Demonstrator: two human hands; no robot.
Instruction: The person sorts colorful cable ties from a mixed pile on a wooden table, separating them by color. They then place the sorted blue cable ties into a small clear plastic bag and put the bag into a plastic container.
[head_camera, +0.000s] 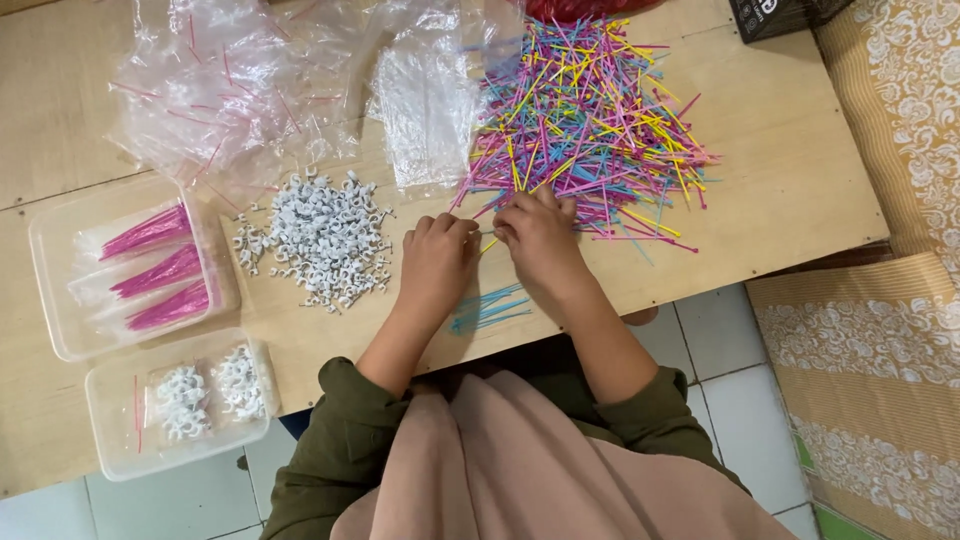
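Yellow stick (489, 243) pinched between closed fingers of left hand (437, 262) and right hand (540, 240) — best drawn clear of the coloured pile (585, 120) singly, low over the table (790, 190).

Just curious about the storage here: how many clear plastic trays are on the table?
2, both at the table's left edge. The upper clear plastic tray holds bagged pink sticks; the lower clear plastic tray, nearer the person, holds bagged white clips. None seems hidden.
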